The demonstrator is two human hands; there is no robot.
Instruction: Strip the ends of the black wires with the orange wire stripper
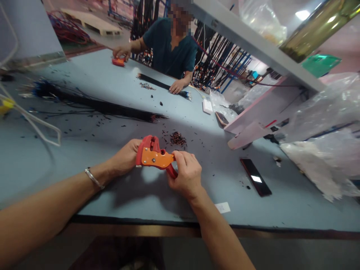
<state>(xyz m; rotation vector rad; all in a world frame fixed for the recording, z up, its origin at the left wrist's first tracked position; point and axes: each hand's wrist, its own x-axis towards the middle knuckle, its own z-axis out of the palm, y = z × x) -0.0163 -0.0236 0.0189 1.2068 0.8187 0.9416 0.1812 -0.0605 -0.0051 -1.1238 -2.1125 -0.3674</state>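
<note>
My right hand (185, 173) is wrapped round the handles of a red and orange wire stripper (153, 157), held above the table in front of me. The tool's head points left, towards my left hand (129, 154). My left fingers are closed right beside the red jaws and partly hidden behind them. Whatever they pinch does not show. Just beyond the tool lies a small heap of short dark offcuts (177, 138). A long bundle of black wires (104, 107) stretches across the table to the left.
Across the table (202, 161) a co-worker handles another red-orange tool (118, 62) and a black wire bundle (157, 81). At the right lie a phone (255, 177) and plastic bags (323, 157). A bent white wire frame (42, 125) stands at left. A shelf upright (253, 108) rises at right.
</note>
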